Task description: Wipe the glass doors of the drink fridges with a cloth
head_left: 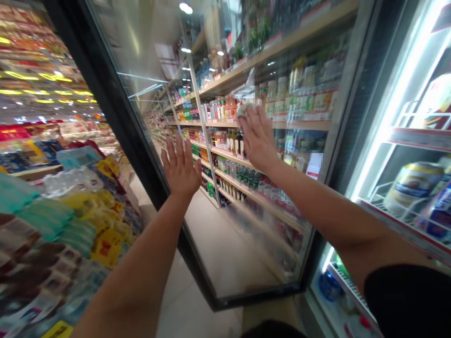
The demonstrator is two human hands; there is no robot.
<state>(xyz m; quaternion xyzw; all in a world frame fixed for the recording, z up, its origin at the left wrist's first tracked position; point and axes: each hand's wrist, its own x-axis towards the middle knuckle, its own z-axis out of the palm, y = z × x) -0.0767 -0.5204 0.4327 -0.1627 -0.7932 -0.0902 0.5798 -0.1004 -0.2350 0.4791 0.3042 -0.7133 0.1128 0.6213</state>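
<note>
A glass fridge door (218, 244) with a black frame stands swung open in front of me. My left hand (180, 166) lies flat on the glass with its fingers spread. My right hand (256, 136) presses a small white cloth (245, 110) against the glass higher up. The cloth shows only past the fingertips. Through the glass I see shop shelves with bottles.
The lit fridge interior (416, 197) with cans on wire racks is at the right. Shelves of packaged goods (63, 220) fill the left. A tiled aisle floor (190, 310) runs between them, below the door.
</note>
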